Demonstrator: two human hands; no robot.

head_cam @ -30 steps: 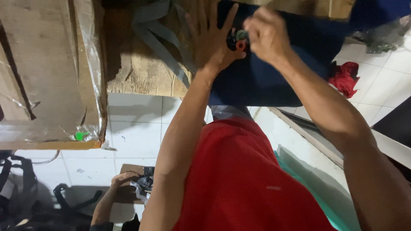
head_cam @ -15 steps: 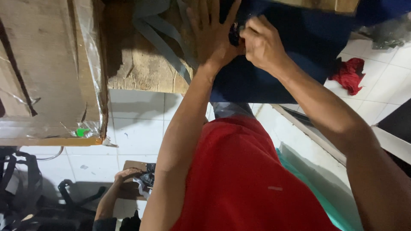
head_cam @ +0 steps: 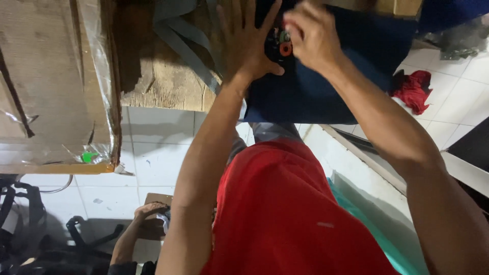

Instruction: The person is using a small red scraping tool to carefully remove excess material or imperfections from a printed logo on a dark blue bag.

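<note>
A dark blue fabric piece (head_cam: pixel 326 86) hangs over the edge of a worn wooden table (head_cam: pixel 163 86). My left hand (head_cam: pixel 247 40) lies flat on the fabric, fingers spread. My right hand (head_cam: pixel 313 33) is closed around a small black tool with an orange-red round part (head_cam: pixel 281 45), held against the fabric just beside my left thumb. Grey webbing straps (head_cam: pixel 178 30) lie on the table to the left of my left hand. My red shirt (head_cam: pixel 285 219) fills the lower middle.
A cardboard box wrapped in clear plastic (head_cam: pixel 51 86) stands at the left. On the white tiled floor lie a red cloth (head_cam: pixel 412 89) at the right and black straps (head_cam: pixel 30 234) at the lower left. Another person's hand (head_cam: pixel 147 211) rests on a small brown box below.
My right hand has shifted slightly left and up along the blue fabric with the small tool. My left hand stays flat on the fabric.
</note>
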